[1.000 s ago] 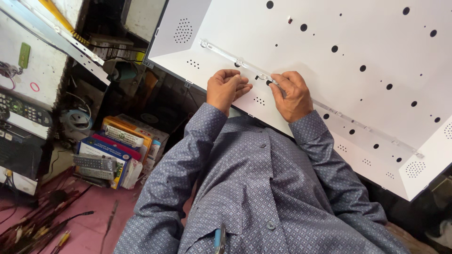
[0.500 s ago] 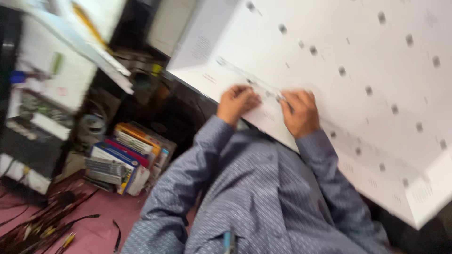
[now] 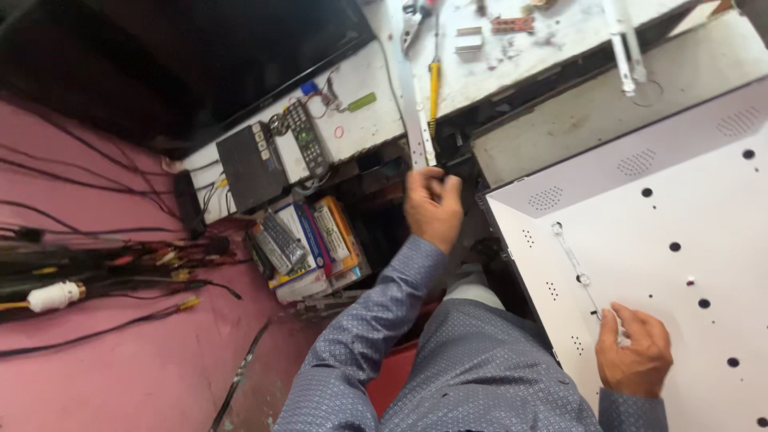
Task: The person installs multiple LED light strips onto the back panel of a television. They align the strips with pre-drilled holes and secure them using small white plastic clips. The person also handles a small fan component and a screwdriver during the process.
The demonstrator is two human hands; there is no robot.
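The right hand [image 3: 634, 352] is pressing flat, fingers spread, on the thin LED strip [image 3: 578, 272] lying along the white metal back panel [image 3: 680, 216] at the right, pinning it, while the left hand [image 3: 433, 206] is reaching left toward the cluttered table [image 3: 512, 72], fingers curled around something small and dark that I cannot identify.

This is an electronics repair workshop, cramped and cluttered. A white metal back panel [image 3: 680, 240] of a flat screen, dotted with holes and vent grilles, lies opened up with a thin light strip [image 3: 574, 268] across it. A scuffed white workbench [image 3: 512, 48] carries a screwdriver [image 3: 434, 88], small parts and loose strips. A remote control [image 3: 306, 138] and a dark box [image 3: 252, 164] sit on a shelf; more remotes [image 3: 280, 240] lie on stacked boxes below. Cables and test leads [image 3: 96, 272] trail along the pink wall [image 3: 120, 360], beside a dark television screen [image 3: 184, 56].
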